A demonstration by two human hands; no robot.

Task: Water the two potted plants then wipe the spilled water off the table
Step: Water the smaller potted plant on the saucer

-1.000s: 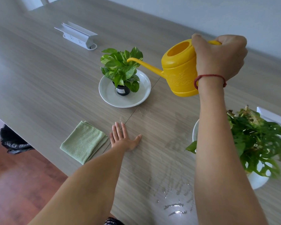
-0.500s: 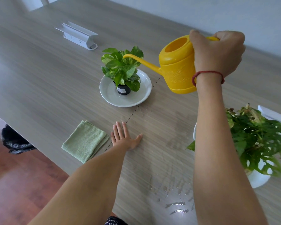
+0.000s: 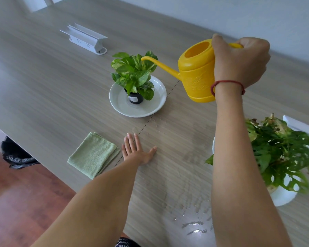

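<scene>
My right hand (image 3: 239, 63) grips the handle of a yellow watering can (image 3: 196, 75), held above the table with its spout tip over the leaves of the small pothos plant (image 3: 134, 72). That plant stands in a black pot on a white dish (image 3: 119, 102). A larger leafy plant (image 3: 282, 154) in a white pot sits at the right, partly behind my right forearm. My left hand (image 3: 136, 152) lies flat on the wooden table (image 3: 43, 77), fingers spread, beside a folded green cloth (image 3: 92, 154). Spilled water (image 3: 193, 223) glints near the front edge.
A white power strip box (image 3: 84, 39) sits at the far left of the table. Another white object (image 3: 300, 125) shows behind the large plant. A black bin bag (image 3: 14, 154) lies on the red-brown floor below the table's left edge. A grey wall runs behind.
My right hand has carried the watering can a little to the left, so the spout tip now reaches over the small plant's leaves. My left hand has stayed flat on the table.
</scene>
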